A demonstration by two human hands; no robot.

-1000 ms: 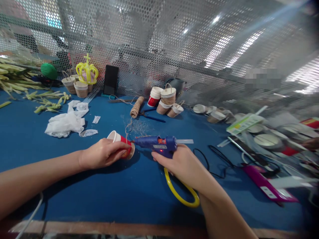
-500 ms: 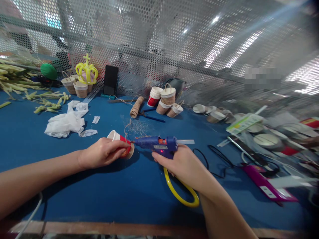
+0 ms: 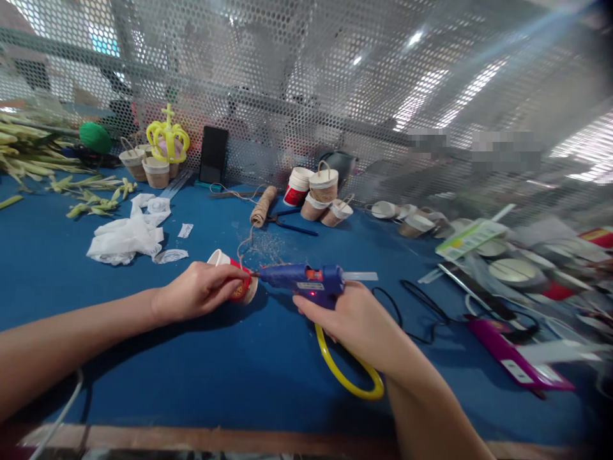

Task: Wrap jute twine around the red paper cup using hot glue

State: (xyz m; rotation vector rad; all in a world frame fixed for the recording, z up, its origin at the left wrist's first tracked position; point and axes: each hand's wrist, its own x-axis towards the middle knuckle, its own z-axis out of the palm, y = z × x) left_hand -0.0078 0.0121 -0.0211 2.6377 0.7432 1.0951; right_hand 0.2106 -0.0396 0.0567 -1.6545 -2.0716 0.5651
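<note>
My left hand is closed on a red and white paper cup that lies tilted on its side, its white rim to the left. A strand of twine runs from the cup up to a twine roll. In my right hand is a blue glue gun, its small red light lit and a clear glue stick out of its back end. The gun's nozzle points left and meets the cup's side near my left fingertips; whether it touches cup or twine I cannot tell.
Dark blue pliers lie behind the cup. Several twine-wrapped cups stand at the back by the mesh screen. White crumpled paper is on the left, a purple power strip on the right. A yellow loop lies under my right wrist.
Very little differs. My left fingers have shifted slightly on the cup towards the nozzle, the cup has turned a little, and the glue stick sits slightly further right.
</note>
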